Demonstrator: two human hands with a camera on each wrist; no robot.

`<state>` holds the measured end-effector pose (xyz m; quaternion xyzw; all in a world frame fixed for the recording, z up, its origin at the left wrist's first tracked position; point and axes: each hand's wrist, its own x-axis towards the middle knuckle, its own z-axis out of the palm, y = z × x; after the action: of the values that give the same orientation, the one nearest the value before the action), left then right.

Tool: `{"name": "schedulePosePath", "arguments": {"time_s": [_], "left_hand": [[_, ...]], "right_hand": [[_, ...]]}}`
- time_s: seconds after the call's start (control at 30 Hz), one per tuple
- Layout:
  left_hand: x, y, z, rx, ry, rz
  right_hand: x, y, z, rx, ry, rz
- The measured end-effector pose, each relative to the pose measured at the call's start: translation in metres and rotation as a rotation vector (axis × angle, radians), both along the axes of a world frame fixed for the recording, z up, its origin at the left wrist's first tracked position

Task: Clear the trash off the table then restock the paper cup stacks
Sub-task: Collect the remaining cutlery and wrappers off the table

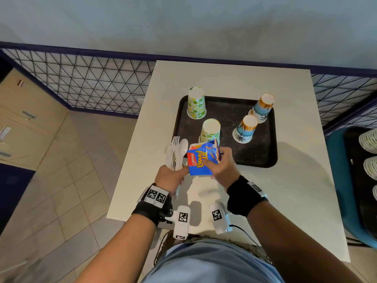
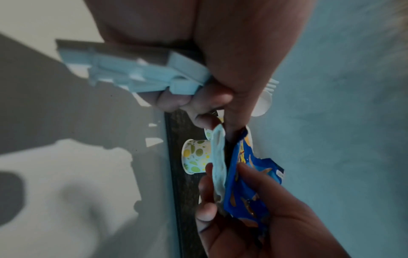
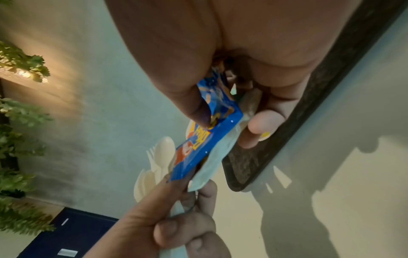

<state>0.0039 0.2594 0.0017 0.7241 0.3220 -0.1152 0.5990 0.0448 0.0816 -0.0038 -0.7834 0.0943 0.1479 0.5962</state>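
Note:
My left hand (image 1: 170, 177) grips a bundle of white plastic forks and spoons (image 1: 176, 153), and its thumb and forefinger also pinch the lower corner of a blue snack wrapper (image 1: 204, 158). The right hand (image 1: 221, 165) pinches the same wrapper (image 3: 212, 132) between thumb and fingers, above the table's near half. The cutlery handles (image 2: 137, 76) stick out behind the left palm. On the black tray (image 1: 263, 154) stand upside-down paper cups: two green-dotted ones (image 1: 196, 103) (image 1: 210, 130) and two blue palm-print ones (image 1: 245, 129) (image 1: 263, 108).
The white table (image 1: 285, 201) stands against a wire-mesh railing (image 1: 85, 78). A blue bin (image 1: 342, 180) with white ribbed items inside sits at the right. Tiled floor and a cabinet lie to the left.

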Motion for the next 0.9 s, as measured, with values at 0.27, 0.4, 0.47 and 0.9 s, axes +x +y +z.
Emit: {"name": "schedulePosePath", "arguments": {"time_s": [0.27, 0.4, 0.47, 0.9], "left_hand": [[-0.007, 0.009, 0.001, -0.139, -0.024, 0.026], [-0.008, 0.016, 0.006, -0.235, -0.019, 0.108], [-0.007, 0.017, 0.009, -0.310, -0.021, 0.126], [0.007, 0.005, 0.032, -0.592, -0.195, 0.022]], "right_hand": [[0.005, -0.015, -0.001, 0.167, 0.172, -0.093], [0.006, -0.019, 0.010, 0.329, 0.198, -0.157], [0.007, -0.016, 0.016, 0.376, 0.186, -0.114], [0.000, 0.052, 0.024, 0.413, 0.003, 0.059]]}}
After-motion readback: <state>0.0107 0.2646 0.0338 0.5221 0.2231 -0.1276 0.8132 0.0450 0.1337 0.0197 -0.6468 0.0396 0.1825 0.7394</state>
